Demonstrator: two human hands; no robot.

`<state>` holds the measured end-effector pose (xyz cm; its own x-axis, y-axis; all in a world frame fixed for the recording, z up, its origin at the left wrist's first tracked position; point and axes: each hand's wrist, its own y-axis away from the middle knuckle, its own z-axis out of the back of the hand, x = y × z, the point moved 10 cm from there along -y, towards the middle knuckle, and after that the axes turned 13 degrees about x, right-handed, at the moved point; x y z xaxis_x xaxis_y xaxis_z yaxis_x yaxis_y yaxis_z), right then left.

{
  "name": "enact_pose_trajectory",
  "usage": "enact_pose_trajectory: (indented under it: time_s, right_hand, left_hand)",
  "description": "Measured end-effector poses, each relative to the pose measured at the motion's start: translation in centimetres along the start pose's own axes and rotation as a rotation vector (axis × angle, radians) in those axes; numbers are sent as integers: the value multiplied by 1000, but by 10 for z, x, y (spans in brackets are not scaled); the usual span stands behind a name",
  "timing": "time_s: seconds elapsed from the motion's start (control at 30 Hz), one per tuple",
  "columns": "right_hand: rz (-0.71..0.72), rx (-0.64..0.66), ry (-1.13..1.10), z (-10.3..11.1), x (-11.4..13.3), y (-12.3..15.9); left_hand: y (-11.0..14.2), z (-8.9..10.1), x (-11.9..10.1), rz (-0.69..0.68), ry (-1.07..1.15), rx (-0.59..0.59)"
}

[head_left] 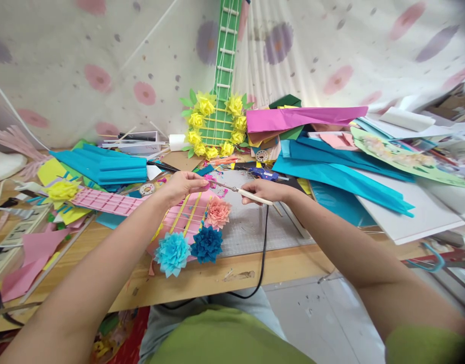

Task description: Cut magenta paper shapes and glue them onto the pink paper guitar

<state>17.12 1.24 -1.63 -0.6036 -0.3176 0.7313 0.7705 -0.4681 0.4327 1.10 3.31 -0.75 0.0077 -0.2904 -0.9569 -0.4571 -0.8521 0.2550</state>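
My left hand point(184, 184) is pinched shut at the tip of a tool, with a tiny bright pink piece point(207, 184) at its fingertips. In my right hand point(264, 191) is a slim white-handled tool point(255, 196), like pliers or scissors, its narrow metal end pointing left to the left fingertips. Below my hands lies a pink paper guitar point(175, 220) with yellow strips and strings. It carries a coral flower point(218, 212), a light blue flower point(173, 254) and a dark blue flower point(207, 244). My left forearm covers part of its neck.
A green guitar point(224, 76) ringed with yellow flowers stands against the patterned curtain. Blue folded paper point(103, 164) lies left; more blue paper point(342, 172) and a magenta sheet point(304, 119) pile up right. A grey cutting mat point(251, 232) lies ahead, with a black cable point(263, 263) hanging over the table edge.
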Motion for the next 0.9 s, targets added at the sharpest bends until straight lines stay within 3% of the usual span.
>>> enact_pose_trajectory:
  time_s: [0.2,0.9]
  right_hand:
    - [-21,-51,37,6,-2,2]
    - [-16,-11,95,3,2,1]
  left_hand:
    - [-2,2,4,1,12,3]
    - [1,8,2,4,-35,-38]
